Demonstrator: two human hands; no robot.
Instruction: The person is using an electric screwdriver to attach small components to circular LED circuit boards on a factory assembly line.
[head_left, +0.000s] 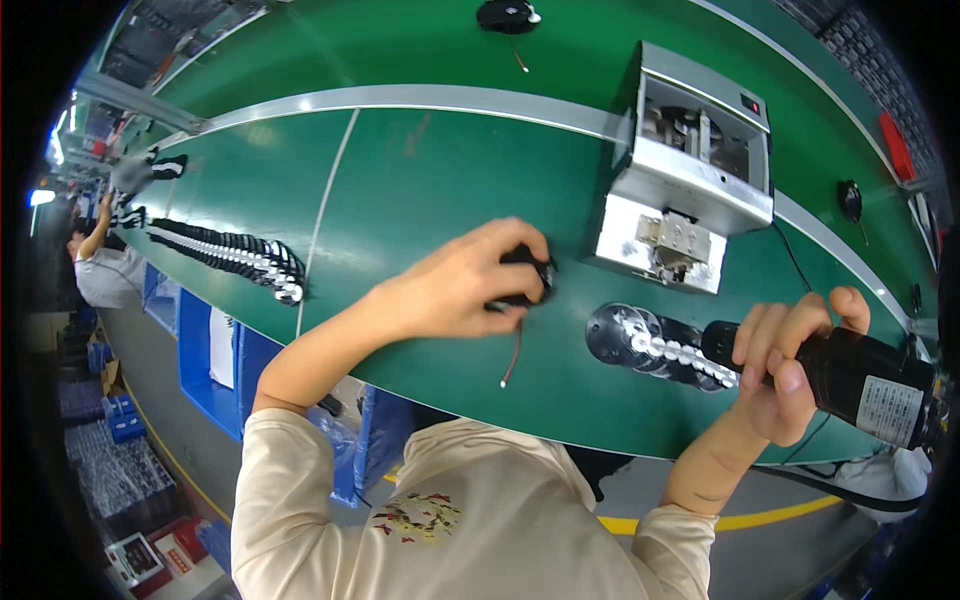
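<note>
My left hand (475, 285) is closed around a small black rounded part (528, 272) on the green bench; a thin wire (515, 355) with a white end trails from it. My right hand (785, 365) grips a black electric screwdriver (850, 385) with a white label, held sideways above the bench at the right. Its tip end points left, over a row of overlapping black parts with white discs (620, 335). Fingers hide some of the part on the left.
A silver metal box machine (735, 185) with an open top stands beyond my hands. Another long row of black parts (235, 262) lies at the left. Behind a metal rail, a green belt (400, 50) carries black wired parts (508, 15). A co-worker (105, 270) is at far left.
</note>
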